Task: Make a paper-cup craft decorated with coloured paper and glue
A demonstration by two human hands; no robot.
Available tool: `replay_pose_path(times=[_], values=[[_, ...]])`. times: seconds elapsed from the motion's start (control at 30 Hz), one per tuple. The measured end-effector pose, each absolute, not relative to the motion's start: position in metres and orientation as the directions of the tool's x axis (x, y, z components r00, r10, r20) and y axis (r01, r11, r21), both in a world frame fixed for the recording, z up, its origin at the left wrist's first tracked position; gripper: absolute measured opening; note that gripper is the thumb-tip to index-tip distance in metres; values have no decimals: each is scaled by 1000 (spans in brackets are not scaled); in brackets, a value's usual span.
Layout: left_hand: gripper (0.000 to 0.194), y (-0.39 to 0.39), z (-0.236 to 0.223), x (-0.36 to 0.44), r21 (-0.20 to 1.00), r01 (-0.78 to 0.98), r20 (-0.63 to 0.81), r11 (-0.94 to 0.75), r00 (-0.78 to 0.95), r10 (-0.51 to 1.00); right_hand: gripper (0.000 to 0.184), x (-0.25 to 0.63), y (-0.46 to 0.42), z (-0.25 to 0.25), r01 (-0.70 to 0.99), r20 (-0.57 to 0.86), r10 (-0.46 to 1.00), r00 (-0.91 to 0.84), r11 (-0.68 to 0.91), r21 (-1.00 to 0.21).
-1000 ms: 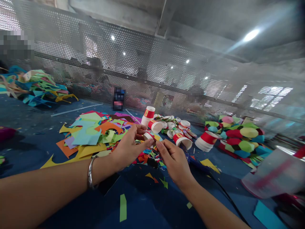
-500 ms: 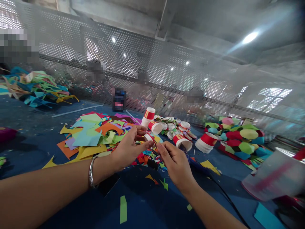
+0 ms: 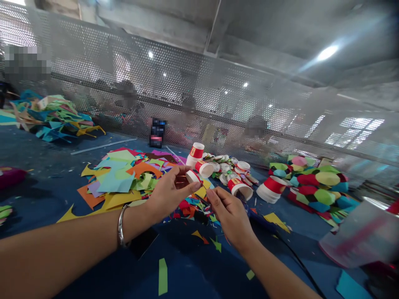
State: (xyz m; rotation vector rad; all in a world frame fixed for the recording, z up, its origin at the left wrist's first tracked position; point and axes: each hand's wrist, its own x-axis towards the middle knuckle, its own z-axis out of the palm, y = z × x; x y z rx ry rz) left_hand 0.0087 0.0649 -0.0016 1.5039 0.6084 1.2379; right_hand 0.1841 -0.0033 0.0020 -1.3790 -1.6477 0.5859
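My left hand (image 3: 174, 185) has its fingers closed round a small red-and-white paper cup (image 3: 193, 177), tilted with its white end toward me. Close on its right, my right hand (image 3: 225, 207) pinches a thin dark strip (image 3: 204, 187) between thumb and forefinger. The strip's far end is at the cup; whether it touches cannot be told. Beyond the hands lies another paper cup (image 3: 205, 169), with a small upright stack of cups (image 3: 195, 154) behind. A third cup (image 3: 241, 189) rests on its side past my right hand. Paper scraps (image 3: 190, 207) lie under the fingers.
Coloured paper (image 3: 118, 178) is heaped at left, more offcuts (image 3: 56, 116) farther back. Nested cups (image 3: 272, 189), multicoloured paper balls (image 3: 321, 182) and a translucent bucket (image 3: 358, 232) stand to the right. A black cable (image 3: 296, 255) runs by my right arm. A perforated screen (image 3: 174, 83) closes the back.
The cup in my left hand has turned slightly, and my right fingers have drawn back a little from it, showing more of the thin strip. The whole view has shifted a little.
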Motion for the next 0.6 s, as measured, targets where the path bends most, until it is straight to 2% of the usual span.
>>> replay_pose_path(times=[0.2,0.47,0.6], values=[[53,64,0,9,922,-229,380,-313,372,847,44,187,-1,0,446,273,962,-7,248,-860],[55,68,-2,8,923,-177,380,-341,300,875,41,186,-5,1,436,293,956,3,262,-861],[52,69,-4,7,914,-190,402,-357,325,856,40,186,-5,2,439,279,960,-10,255,-862]])
